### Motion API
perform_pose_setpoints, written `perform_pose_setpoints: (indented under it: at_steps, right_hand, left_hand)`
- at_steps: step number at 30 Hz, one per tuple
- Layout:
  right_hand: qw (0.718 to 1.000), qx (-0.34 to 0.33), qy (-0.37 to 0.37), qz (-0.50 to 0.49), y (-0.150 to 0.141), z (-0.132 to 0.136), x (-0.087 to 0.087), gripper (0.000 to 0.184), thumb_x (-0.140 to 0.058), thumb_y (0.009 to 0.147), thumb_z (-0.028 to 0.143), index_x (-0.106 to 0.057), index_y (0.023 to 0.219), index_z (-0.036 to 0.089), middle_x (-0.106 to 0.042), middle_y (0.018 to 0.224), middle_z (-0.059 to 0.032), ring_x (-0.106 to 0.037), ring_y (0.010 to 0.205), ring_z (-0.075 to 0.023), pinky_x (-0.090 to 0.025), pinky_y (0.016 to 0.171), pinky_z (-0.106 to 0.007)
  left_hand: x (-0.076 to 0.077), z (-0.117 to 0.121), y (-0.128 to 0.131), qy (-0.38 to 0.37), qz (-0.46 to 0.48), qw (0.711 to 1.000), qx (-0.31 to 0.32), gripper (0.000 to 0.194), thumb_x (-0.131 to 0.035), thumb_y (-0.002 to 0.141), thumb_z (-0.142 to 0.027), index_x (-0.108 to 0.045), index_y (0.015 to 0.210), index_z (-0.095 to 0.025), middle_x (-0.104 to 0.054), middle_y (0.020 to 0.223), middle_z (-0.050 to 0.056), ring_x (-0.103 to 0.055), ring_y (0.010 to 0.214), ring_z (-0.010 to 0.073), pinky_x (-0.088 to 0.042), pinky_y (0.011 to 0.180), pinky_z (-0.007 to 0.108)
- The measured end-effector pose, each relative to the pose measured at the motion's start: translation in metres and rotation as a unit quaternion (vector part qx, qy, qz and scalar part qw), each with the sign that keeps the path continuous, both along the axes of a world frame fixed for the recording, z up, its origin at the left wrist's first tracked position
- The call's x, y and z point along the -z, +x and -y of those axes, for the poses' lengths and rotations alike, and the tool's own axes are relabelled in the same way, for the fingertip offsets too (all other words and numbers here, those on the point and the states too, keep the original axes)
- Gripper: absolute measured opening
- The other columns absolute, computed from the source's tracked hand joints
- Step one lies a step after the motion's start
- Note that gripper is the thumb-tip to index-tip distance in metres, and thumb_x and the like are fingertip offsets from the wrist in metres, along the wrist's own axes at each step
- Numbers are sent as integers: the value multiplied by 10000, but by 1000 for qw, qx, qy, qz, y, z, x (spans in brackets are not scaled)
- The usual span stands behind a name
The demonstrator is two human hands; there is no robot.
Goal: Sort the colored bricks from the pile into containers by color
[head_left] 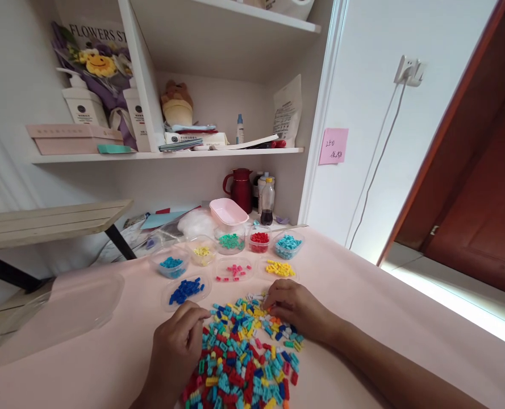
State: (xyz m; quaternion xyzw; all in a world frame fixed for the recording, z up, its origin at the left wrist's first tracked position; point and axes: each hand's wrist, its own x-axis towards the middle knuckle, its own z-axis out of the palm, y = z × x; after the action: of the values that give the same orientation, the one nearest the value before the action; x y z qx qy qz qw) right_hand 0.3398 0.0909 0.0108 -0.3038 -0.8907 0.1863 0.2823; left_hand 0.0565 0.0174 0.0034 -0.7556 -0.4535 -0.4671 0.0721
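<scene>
A mixed pile of small toy building bricks (239,363) in red, teal, blue, yellow and other colours lies on the pink-covered table. My left hand (178,341) rests at the pile's left edge, fingers curled together; whatever they may hold is hidden. At the far right edge of the pile, my right hand (297,309) reaches in with its fingers bent and fingertips down among the bricks. What is between those fingertips cannot be made out. Just beyond the hands stand a lid of dark blue bricks (187,289), pink bricks (235,271) and yellow bricks (280,268) in shallow clear trays.
Farther back are clear tubs of blue (171,263), pale yellow (201,251), green (230,242), red (259,241) and light-blue bricks (288,244). A pink basin (229,211), red jug (241,190) and bottle (267,201) stand behind. A large clear lid (60,309) lies left.
</scene>
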Motion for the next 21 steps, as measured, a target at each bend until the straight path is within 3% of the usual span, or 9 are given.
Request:
perform_pose_setpoints:
  at_steps: [3, 7, 15, 21]
  right_hand:
    - [992, 16, -94, -76, -2, 4, -5, 145, -635, 835, 328, -703, 868, 204, -669, 927, -66, -605, 857, -190, -496, 765, -303]
    - [962, 59, -215, -158, -3, 9, -11, 196, -609, 837, 359, -689, 859, 182, -689, 885, -67, -621, 821, -192, -504, 697, -292]
    - [949, 42, -265, -164, 1, 11, -16, 197, -620, 808, 354, -709, 845, 182, -689, 896, -66, -617, 801, -194, -500, 671, -293]
    - [913, -22, -333, -236, 2, 9, -11, 311, -682, 768, 452, -697, 868, 159, -687, 879, -76, -612, 783, -181, -484, 695, -301]
  left_hand:
    - [0, 0, 0, -6, 4, 1000, -4, 244, -425, 860, -107, -643, 829, -211, -658, 794, 6, -646, 687, 103, -491, 610, 167]
    - [-1, 0, 1, -5, 7, 1000, -6, 252, -431, 854, -106, -654, 810, -214, -657, 778, -2, -641, 655, 97, -485, 582, 162]
    - [-3, 1, 0, -8, 8, 1000, -6, 237, -446, 853, -110, -657, 814, -211, -659, 795, -3, -650, 659, 93, -504, 612, 158]
    - [-2, 1, 1, -2, 16, 1000, -3, 253, -435, 850, -108, -661, 802, -212, -662, 770, -2, -651, 652, 99, -506, 595, 161]
